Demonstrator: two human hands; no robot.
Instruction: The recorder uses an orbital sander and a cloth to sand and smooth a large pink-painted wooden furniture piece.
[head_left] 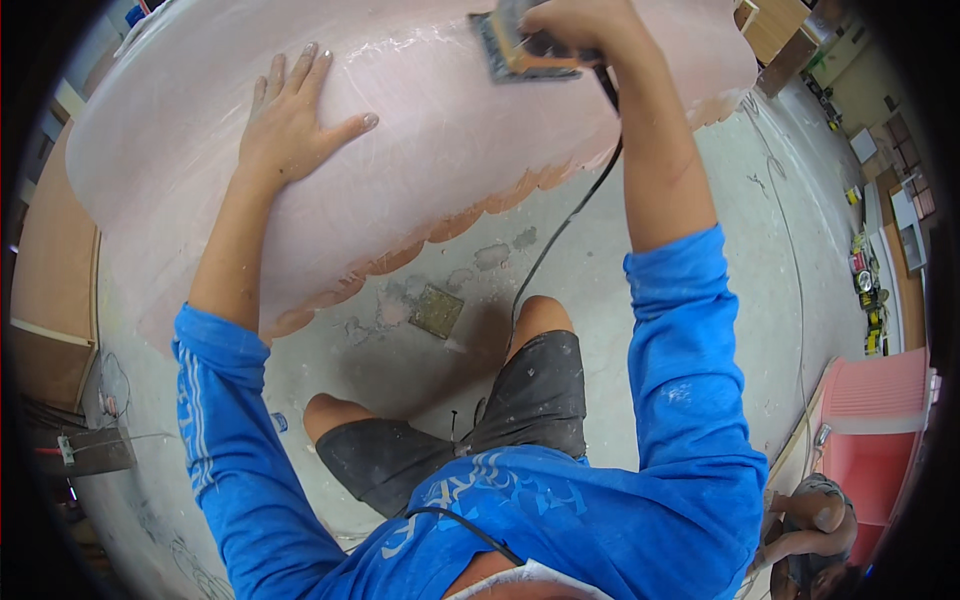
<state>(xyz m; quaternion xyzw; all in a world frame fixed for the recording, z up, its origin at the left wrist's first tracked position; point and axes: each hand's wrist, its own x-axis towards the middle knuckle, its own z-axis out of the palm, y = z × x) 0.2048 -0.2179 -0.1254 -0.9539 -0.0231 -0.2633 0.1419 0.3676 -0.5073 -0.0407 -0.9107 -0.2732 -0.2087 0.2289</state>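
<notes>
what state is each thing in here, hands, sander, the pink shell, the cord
left hand: open, palm flat on the pink shell, fingers spread
right hand: closed around the sander, pressing it down
sander: pad flat against the shell's upper surface
pink shell: curved, dusty, lower edge scalloped
power cord: hanging slack from the sander toward the floor
square floor plate: lying flat on the concrete

Left hand (295, 120): fingers spread, palm flat, pointing toward 12 o'clock, forearm extended. Right hand (580, 25): fingers curled closed, at 1 o'clock, arm outstretched. Both blue sleeves pushed up past the elbows.
</notes>
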